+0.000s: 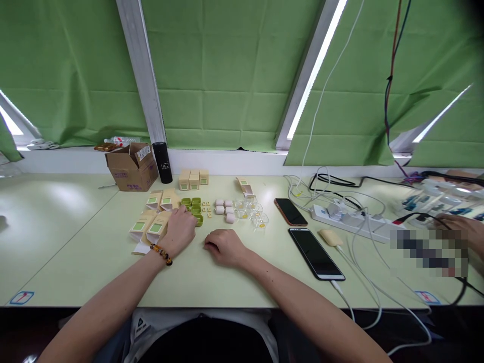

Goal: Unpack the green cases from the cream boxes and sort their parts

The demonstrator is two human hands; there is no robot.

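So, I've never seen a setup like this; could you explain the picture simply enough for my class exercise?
There is no machine: a person works with bare hands, and a camera worn on the head looks forward and down.

The left hand reaches to the small green containers; its fingertips are too small to tell whether it grips one. The right hand lies loosely curled on the table, with nothing visibly held.

Around them are pale cylinders, clear containers and small tan boxes. Further right lie two phones and a power strip. Another person's hand shows at the right edge.
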